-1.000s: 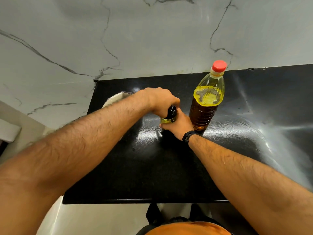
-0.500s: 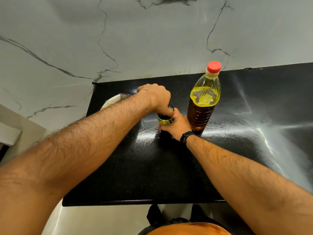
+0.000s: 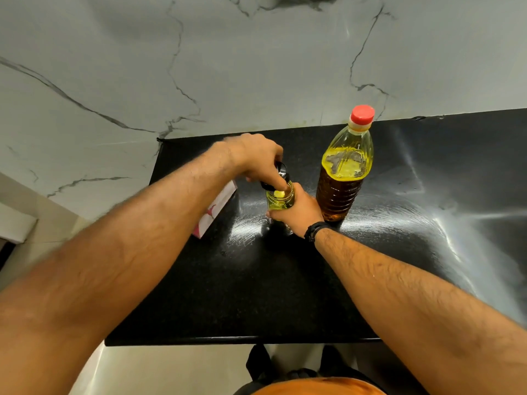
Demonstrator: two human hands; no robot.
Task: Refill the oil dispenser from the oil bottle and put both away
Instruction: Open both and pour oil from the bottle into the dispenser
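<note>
A small glass oil dispenser [image 3: 280, 199] stands on the black counter [image 3: 256, 295] with its mouth open and yellow oil showing inside. My right hand [image 3: 299, 213] grips its body from the right. My left hand [image 3: 256, 159] holds the dispenser's black cap [image 3: 281, 173], lifted and tilted just above and left of the mouth. Right of the dispenser stands the tall plastic oil bottle [image 3: 343, 172], upright with its red cap [image 3: 362, 114] on, about three-quarters full.
A white and pink carton [image 3: 215, 210] lies on the counter left of the dispenser, partly under my left forearm. A marble wall [image 3: 256, 67] rises behind the counter. The counter's front edge [image 3: 242, 342] is near my body. The counter continues to the right.
My left hand has lifted the black cap off the dispenser and moved it up and left, so the mouth now shows. The right hand still holds the dispenser body. The oil bottle has not moved.
</note>
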